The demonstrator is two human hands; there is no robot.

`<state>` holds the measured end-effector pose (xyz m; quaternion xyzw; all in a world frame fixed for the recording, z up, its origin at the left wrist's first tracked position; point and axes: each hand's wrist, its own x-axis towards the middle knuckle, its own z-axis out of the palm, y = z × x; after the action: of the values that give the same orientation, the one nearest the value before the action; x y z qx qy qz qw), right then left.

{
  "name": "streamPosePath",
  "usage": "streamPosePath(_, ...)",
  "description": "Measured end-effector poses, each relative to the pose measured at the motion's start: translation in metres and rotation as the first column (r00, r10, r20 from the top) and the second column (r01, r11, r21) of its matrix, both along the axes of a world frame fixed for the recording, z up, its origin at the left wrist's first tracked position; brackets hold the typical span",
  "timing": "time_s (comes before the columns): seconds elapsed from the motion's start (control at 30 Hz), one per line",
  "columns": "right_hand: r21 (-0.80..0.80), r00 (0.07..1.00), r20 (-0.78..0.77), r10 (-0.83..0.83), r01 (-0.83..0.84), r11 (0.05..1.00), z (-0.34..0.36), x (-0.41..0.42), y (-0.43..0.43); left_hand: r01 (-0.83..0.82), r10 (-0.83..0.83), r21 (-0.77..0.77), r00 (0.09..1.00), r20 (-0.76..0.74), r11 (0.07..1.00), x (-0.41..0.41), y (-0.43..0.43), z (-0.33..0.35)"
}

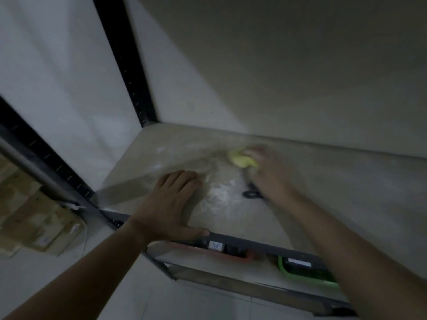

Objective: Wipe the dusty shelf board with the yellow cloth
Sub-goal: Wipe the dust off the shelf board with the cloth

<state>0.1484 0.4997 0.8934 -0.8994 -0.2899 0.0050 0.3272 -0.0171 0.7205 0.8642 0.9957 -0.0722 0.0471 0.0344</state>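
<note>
The crumpled yellow cloth (pixel 241 159) lies bunched on the pale, dusty shelf board (pixel 335 192), towards the board's back edge, where it meets the wall. The right hand (pixel 268 172) covers it, and its grip looks closed over the wad, with yellow showing only past the fingertips. Blur hides the exact finger positions. The left hand (pixel 171 202) lies flat on the board near its front edge, fingers straight and holding nothing, with the thumb along the front lip as a brace. A thick patch of white dust (pixel 221 192) sits on the board between the two hands, nearer the front edge than the cloth. To wipe well, I would spread the wad flatter so more fabric meets the surface. I would also press evenly and draw that patch in overlapping strokes towards the front, rather than scattering it into the back corner. A small dark looped object (pixel 250 194) lies on the board just beside the right wrist, partly covered by it. What it is cannot be told, and it could catch the cloth. Below the board's front edge, a red tray (pixel 231 254) and a green tray (pixel 307 273) show only partly. The board's right end is cut off by the right forearm.
</note>
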Motion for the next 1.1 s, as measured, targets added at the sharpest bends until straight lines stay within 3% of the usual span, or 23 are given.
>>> streamPosePath(0.1,-0.065,0.956,0.129,-0.264,0.274,0.96,0.012,0.025,-0.063,-0.075,0.086,-0.124,0.993,0.086,0.989,-0.016,0.016,0.004)
streamPosePath(0.23,-0.308,0.894,0.056,-0.444,0.439,0.844,0.006,0.028,-0.131,-0.278,0.312,-0.194,0.934,0.173,0.941,-0.043,0.055,0.005)
streamPosePath(0.33,-0.394,0.91,0.141,-0.39,0.413,0.821,-0.012,0.006,-0.137,-0.33,0.354,-0.171,0.925,0.137,0.928,-0.046,0.067,0.004)
streamPosePath(0.47,-0.381,0.904,0.262,-0.337,0.418,0.825,-0.019,-0.031,-0.082,-0.357,0.372,-0.132,0.92,0.121,0.925,-0.041,0.067,-0.005)
streamPosePath(0.7,-0.238,0.972,0.192,-0.138,0.183,0.954,-0.026,-0.102,0.082,-0.297,0.319,-0.12,0.911,0.263,0.947,-0.041,0.067,-0.012)
streamPosePath(0.77,-0.225,0.989,0.111,-0.097,0.12,0.967,-0.021,-0.098,0.098,-0.294,0.32,-0.132,0.907,0.272,0.947,-0.042,0.068,-0.013)
streamPosePath(0.83,-0.114,0.987,0.013,-0.158,0.159,0.981,-0.012,-0.086,0.082,-0.288,0.316,-0.137,0.907,0.278,0.948,-0.041,0.068,-0.014)
streamPosePath(0.9,-0.075,0.943,0.1,-0.318,0.326,0.942,-0.006,-0.069,0.04,-0.277,0.31,-0.147,0.906,0.29,0.949,-0.04,0.068,-0.017)
streamPosePath(1.0,-0.128,0.805,0.191,-0.562,0.588,0.799,-0.003,-0.039,-0.034,-0.264,0.304,-0.165,0.903,0.303,0.95,-0.039,0.07,-0.022)
streamPosePath(1.1,-0.326,0.775,0.138,-0.616,0.623,0.711,-0.013,-0.017,-0.065,-0.257,0.297,-0.164,0.903,0.31,0.952,-0.038,0.071,-0.024)
